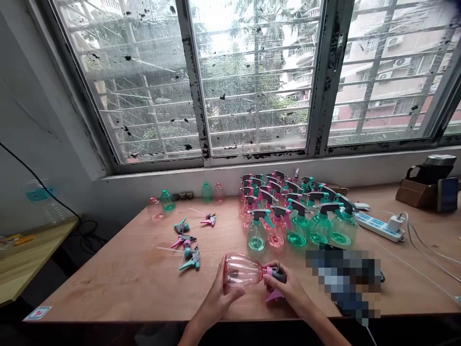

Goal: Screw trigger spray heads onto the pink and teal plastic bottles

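Observation:
A clear pink spray bottle [242, 270] lies on its side just above the wooden table [118, 278], held between both hands. My left hand [219, 299] wraps around the bottle's base. My right hand [288, 289] grips the pink and grey trigger sprayer head [276, 278] at the bottle's neck. Behind them stands a group of several assembled green and pink spray bottles [295, 211].
Loose trigger heads [188, 245] lie at the middle left. A few empty bottles [162, 204] stand near the wall. A white power strip [378, 226] with cables lies on the right, a brown box [418, 190] at the far right. A blurred dark object [345, 278] lies beside my right hand.

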Tool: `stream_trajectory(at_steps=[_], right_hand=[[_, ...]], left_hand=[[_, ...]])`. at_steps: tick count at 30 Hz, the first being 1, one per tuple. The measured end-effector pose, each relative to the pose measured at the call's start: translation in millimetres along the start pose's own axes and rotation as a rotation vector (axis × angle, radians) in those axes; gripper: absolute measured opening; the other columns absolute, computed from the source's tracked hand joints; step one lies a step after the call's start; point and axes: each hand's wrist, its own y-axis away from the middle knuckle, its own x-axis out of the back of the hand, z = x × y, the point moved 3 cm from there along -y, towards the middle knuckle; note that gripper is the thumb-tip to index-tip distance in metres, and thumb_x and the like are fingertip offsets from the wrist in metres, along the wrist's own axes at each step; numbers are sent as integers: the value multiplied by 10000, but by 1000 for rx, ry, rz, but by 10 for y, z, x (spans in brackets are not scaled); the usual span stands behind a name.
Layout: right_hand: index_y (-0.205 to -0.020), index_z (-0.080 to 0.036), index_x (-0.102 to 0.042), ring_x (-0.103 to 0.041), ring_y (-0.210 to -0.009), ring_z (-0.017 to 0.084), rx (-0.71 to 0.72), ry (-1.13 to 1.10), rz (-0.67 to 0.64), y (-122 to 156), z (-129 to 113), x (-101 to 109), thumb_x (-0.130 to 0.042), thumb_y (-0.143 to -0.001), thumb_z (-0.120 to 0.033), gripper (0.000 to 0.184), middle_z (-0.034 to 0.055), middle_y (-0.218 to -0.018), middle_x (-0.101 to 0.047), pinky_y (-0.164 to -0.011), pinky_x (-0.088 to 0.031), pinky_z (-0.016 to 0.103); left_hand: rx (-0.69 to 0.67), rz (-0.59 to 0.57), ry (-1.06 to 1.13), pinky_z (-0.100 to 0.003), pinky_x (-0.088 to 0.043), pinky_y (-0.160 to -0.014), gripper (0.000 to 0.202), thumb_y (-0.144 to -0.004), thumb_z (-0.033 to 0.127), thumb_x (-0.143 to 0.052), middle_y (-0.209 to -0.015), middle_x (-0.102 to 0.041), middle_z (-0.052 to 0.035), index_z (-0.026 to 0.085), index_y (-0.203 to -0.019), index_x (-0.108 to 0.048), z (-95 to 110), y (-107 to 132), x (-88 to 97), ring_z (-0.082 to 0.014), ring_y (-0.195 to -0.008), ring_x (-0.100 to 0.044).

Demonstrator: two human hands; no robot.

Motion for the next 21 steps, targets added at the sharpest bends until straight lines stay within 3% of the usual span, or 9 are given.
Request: stream_trajectory(at_steps=[3,6,12,14,17,21], right_hand=[[-905,-191,-643,-638,-538,160,0,4,2,-4,5,3,-802,-769,-486,362,-26,-662,-665,-518,-518,273],[-899,-194,-639,-643,-531,170,0,9,5,-8,2,4,-797,-764,-507,376,-24,-655,-669,-508,-515,279],[-917,-189,-633,-649,-540,174,-2,19,2,7,-18,0,-782,-782,-505,375,-21,-671,-676,-529,-519,295],[-921,-184,-637,-641,-548,172,2,25,4,12,-19,5,-787,-784,-486,364,-22,-671,-673,-542,-517,300],[-920,-183,-646,-632,-564,176,9,30,11,12,-11,13,-792,-784,-469,348,-21,-670,-673,-556,-516,311],[-912,-182,-649,-636,-561,183,3,20,22,4,1,18,-789,-782,-482,356,-13,-667,-682,-546,-518,315]], left_hand=[[2,2,1,-489,-316,-1162,948,-827,455,-738,-1386,-564,-134,263,-1575,-186,-17,-2,12,-348,-1340,-471],[8,4,-1,-515,-303,-1169,1013,-824,415,-752,-1413,-542,-152,260,-1587,-105,-44,-1,21,-349,-1342,-480],[-26,18,4,-462,-17,-1257,1068,-812,374,-766,-1683,-118,-82,300,-1587,-34,-41,-5,16,-302,-1545,-87],[-24,6,21,-471,-50,-1256,1061,-828,392,-747,-1683,-126,-96,287,-1588,-14,-42,-9,9,-307,-1540,-129],[-13,-15,47,-483,-136,-1248,1030,-850,412,-720,-1650,-249,-124,267,-1590,-19,-63,-16,1,-319,-1510,-247],[1,-6,53,-519,-133,-1243,1043,-828,386,-748,-1622,-313,-143,249,-1592,-50,-87,-29,6,-357,-1497,-263]])
